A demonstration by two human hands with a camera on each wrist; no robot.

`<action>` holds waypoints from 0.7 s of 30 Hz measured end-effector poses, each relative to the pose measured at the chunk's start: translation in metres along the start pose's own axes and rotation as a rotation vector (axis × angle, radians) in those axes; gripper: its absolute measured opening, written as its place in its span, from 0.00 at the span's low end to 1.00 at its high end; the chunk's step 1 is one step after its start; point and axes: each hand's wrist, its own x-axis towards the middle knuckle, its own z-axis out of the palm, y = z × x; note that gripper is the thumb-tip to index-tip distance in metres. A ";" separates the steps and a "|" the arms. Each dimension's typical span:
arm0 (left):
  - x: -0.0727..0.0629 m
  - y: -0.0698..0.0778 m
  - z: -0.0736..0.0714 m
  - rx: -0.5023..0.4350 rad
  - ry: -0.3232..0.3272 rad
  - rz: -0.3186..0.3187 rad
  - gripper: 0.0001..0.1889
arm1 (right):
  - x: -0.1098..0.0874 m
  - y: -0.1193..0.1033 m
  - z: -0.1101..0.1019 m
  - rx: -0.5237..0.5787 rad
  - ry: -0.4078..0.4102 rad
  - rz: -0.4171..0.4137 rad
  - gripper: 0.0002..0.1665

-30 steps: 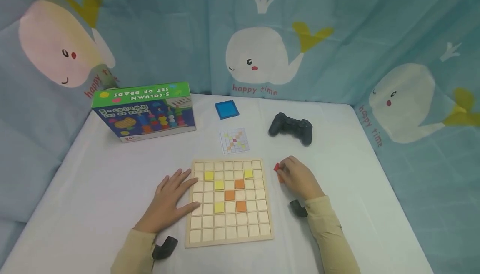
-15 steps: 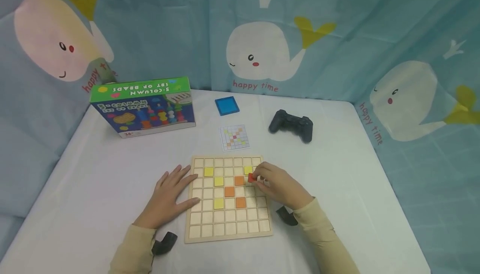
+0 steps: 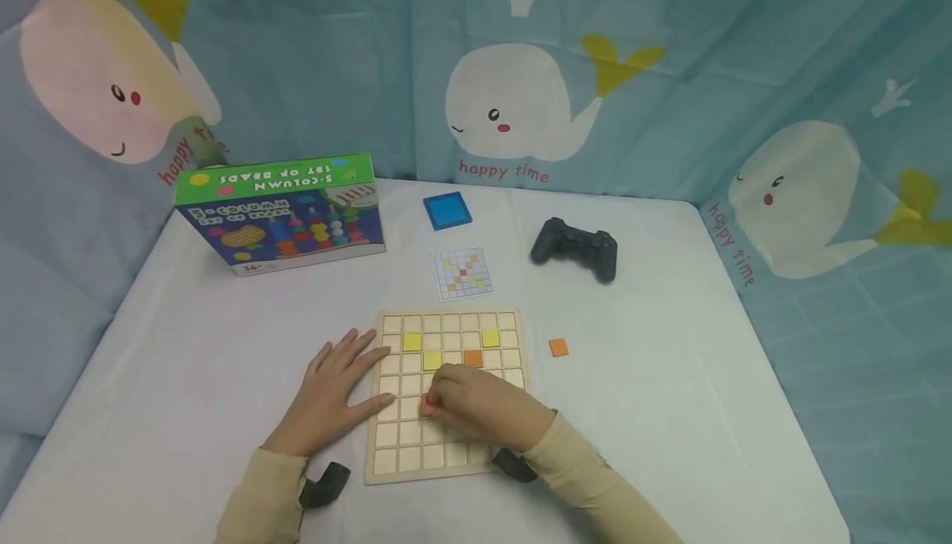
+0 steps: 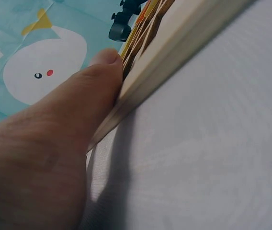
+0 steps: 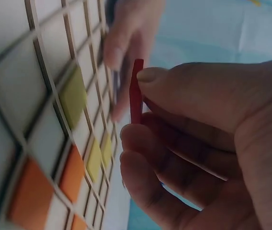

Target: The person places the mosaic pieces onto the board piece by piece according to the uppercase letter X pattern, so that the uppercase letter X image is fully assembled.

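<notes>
My left hand (image 3: 327, 399) lies flat with spread fingers at the left edge of the wooden grid board (image 3: 385, 461). Its thumb (image 4: 108, 57) touches the board's rim in the left wrist view. Between thumb and fingers, my right hand (image 3: 487, 403) pinches a red square tile (image 5: 135, 96) over the board's lower left middle. The right wrist view shows that tile edge-on, apart from the grid. Yellow tiles (image 3: 412, 341) and an orange tile (image 3: 472, 359) sit in cells. My right hand hides other cells in the head view; more orange tiles (image 5: 30, 196) show in the right wrist view.
One loose orange tile (image 3: 559, 347) lies right of the board. Behind the board are a printed pattern card (image 3: 463, 274), a blue square tray (image 3: 448, 211) and a black game controller (image 3: 574, 250). A bead-set box (image 3: 286, 221) stands at the back left.
My right hand has carried the red tile from the table on the right, leftward across the board. The orange tile beside it stays on the table. My left hand keeps its place.
</notes>
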 end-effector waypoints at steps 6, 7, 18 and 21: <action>0.000 0.000 -0.001 0.000 0.003 0.004 0.36 | 0.008 -0.009 0.013 -0.012 -0.058 -0.022 0.02; 0.000 0.000 -0.001 -0.002 0.002 0.004 0.36 | 0.009 -0.011 0.014 -0.011 -0.071 -0.022 0.02; 0.000 0.000 -0.002 -0.005 0.010 0.005 0.35 | 0.014 -0.019 0.030 -0.117 -0.138 -0.033 0.01; 0.000 0.000 -0.002 -0.004 0.002 -0.002 0.35 | 0.014 -0.020 0.032 -0.155 -0.120 -0.040 0.01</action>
